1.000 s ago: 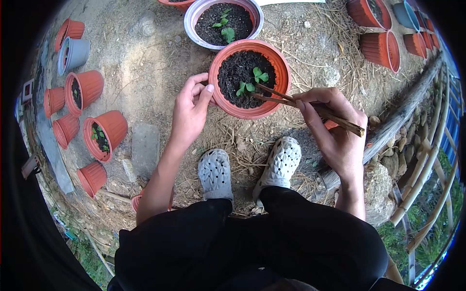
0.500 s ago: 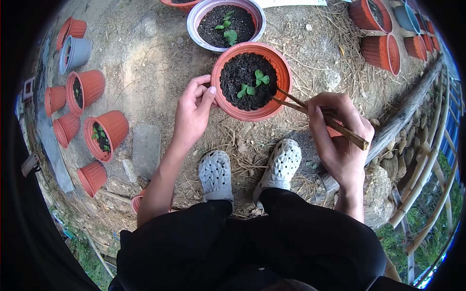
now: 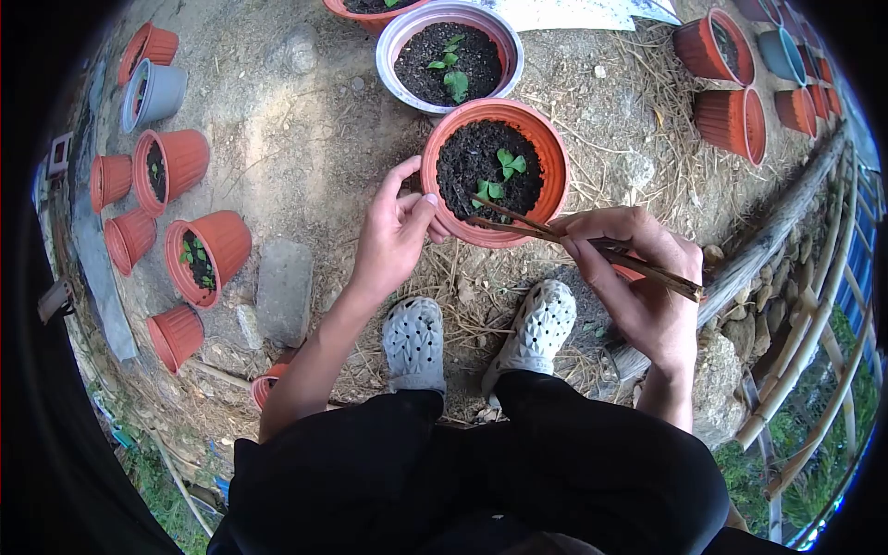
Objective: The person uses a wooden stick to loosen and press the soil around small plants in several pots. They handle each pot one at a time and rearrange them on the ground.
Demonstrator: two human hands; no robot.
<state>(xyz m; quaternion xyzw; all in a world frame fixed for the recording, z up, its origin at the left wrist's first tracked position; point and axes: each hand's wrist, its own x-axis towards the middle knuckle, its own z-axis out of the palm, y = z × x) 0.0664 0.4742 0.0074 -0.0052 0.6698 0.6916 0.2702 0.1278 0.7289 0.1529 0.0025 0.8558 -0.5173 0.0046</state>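
Observation:
My left hand point(image 3: 396, 231) grips the left rim of an orange plastic flower pot point(image 3: 558, 166), thumb at the rim and fingers against its side. Dark soil point(image 3: 460, 153) fills the pot, with two small green seedlings growing in it; one seedling point(image 3: 511, 164) stands near the middle, the other point(image 3: 488, 191) closer to me. Between the fingers of my right hand point(image 3: 647, 277) is a pair of thin brown sticks point(image 3: 536, 228), held like chopsticks. Their slightly parted tips reach over the near rim, overlapping the lower edge of the closer seedling.
A whitish-purple pot point(image 3: 384, 65) with seedlings stands right behind the orange one. Several pots lie tipped over at left, such as this orange pot point(image 3: 227, 242), and more are at upper right. A log point(image 3: 758, 245) and bamboo fence point(image 3: 805, 324) border the right. My clogs point(image 3: 413, 342) are below.
The stick tips have swung from the pot's right side leftward to the nearer seedling. My left hand still holds the rim. The whole view has shifted slightly.

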